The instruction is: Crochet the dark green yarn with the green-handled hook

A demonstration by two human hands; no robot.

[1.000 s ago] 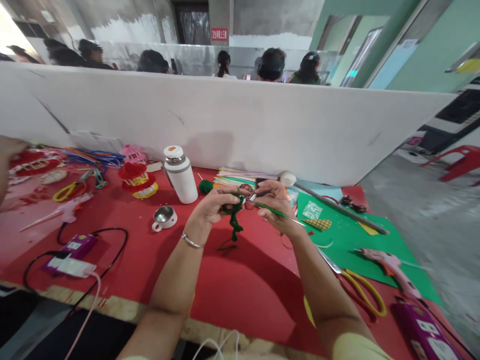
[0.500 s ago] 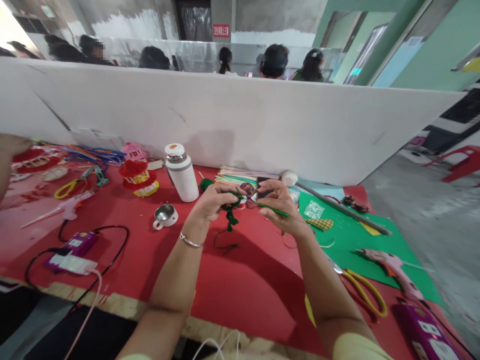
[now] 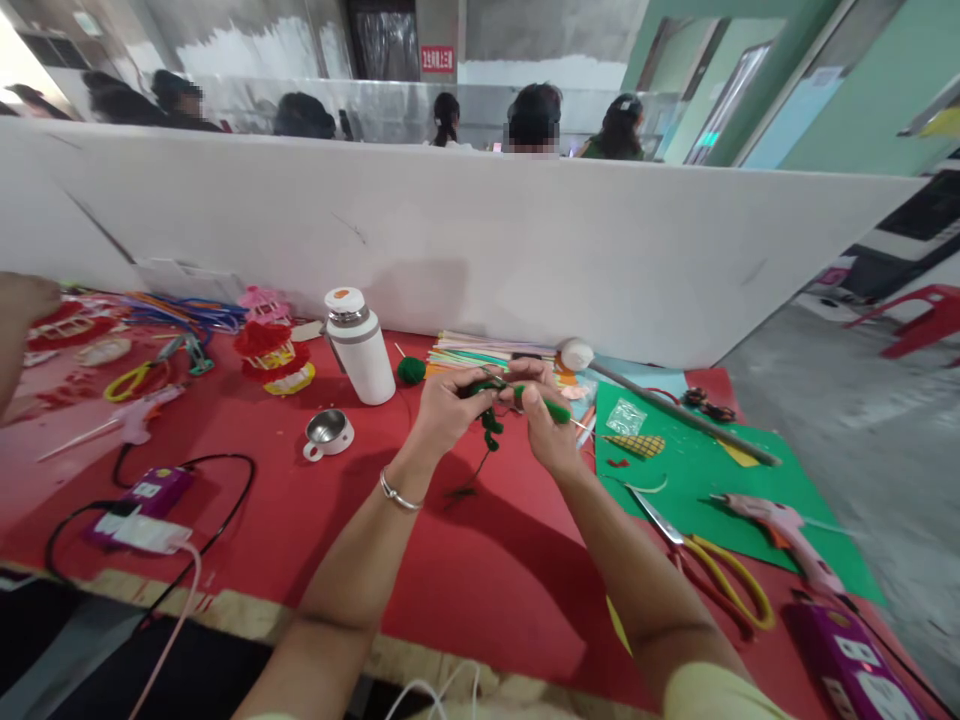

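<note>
Between finger and thumb, my left hand (image 3: 448, 405) pinches a small dark green piece of crochet (image 3: 491, 425); its curled end and a loose yarn tail dangle below. My right hand (image 3: 547, 420) is closed around the green handle of a crochet hook (image 3: 551, 405), whose metal tip reaches the work at the left fingertips. The two hands nearly touch. A ball of dark green yarn (image 3: 411, 371) lies on the red table covering, just beyond my left hand. Fingers partly hide the stitches.
Left of my hands stand a white thermos (image 3: 361, 350) and a small metal-lined cup (image 3: 328, 432). Scissors (image 3: 720, 570), a pink glue gun (image 3: 787, 530) and a purple power strip (image 3: 855, 650) lie on the right. A white partition (image 3: 480, 250) rises behind. Another person's arm (image 3: 22, 320) shows at far left.
My right hand has moved left and closer to the left hand, bringing the hook to the crochet. My left hand and the green piece have shifted slightly right.
</note>
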